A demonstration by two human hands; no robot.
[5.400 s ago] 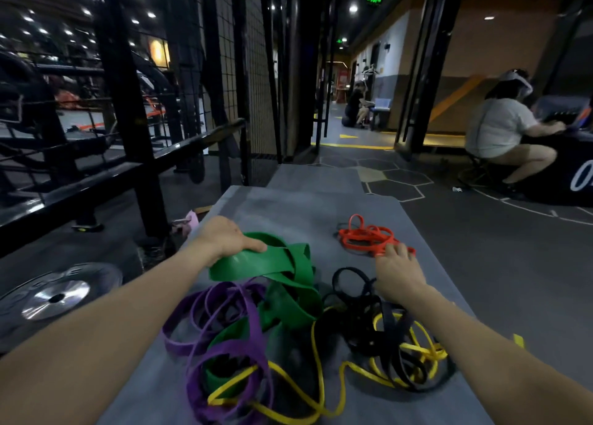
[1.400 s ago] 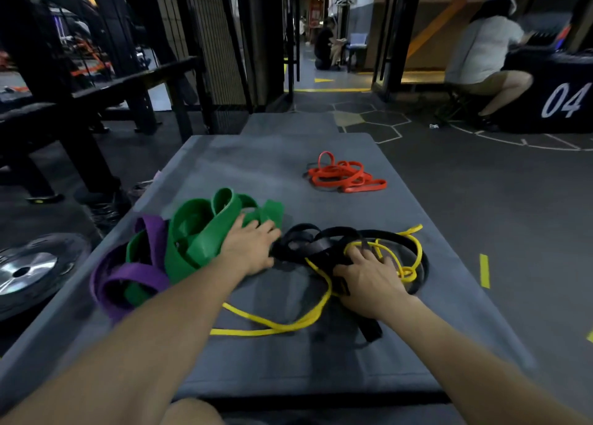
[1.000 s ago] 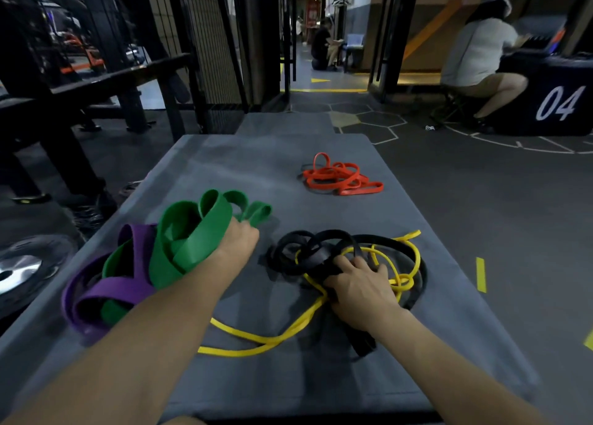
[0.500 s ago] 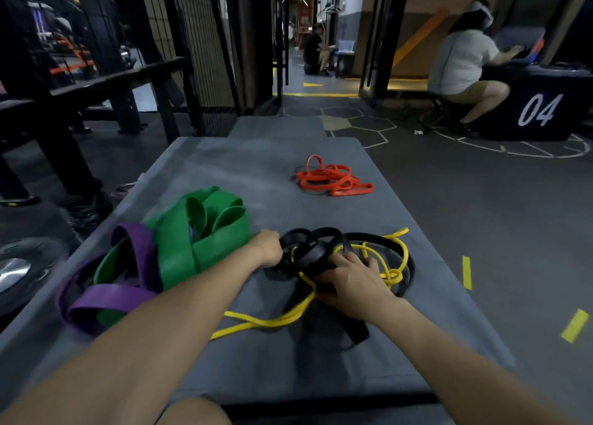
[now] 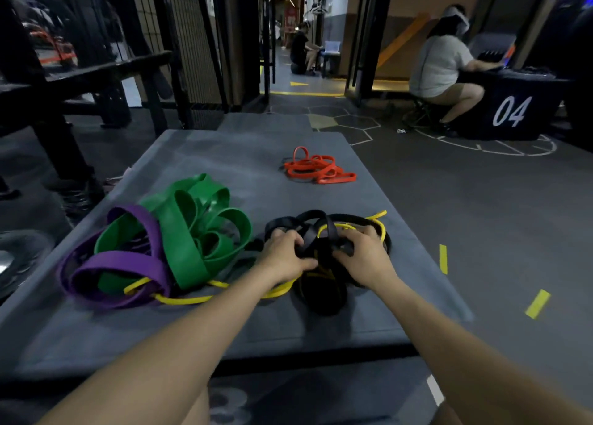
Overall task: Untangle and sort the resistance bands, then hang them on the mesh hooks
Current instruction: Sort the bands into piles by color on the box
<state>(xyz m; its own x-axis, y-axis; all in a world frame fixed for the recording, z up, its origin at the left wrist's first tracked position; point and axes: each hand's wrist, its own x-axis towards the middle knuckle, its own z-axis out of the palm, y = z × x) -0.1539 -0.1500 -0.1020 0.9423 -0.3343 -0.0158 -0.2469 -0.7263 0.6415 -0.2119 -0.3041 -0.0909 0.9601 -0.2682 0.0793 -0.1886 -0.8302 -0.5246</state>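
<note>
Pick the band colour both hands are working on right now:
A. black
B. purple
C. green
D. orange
A: the left hand and the right hand both have their fingers curled into the black band tangle, with a yellow band threaded through it; the green band, the purple band and the orange band lie untouched on the grey mat.

Bare forearms and hands; no sleeves, gloves, rings or watch in view
</note>
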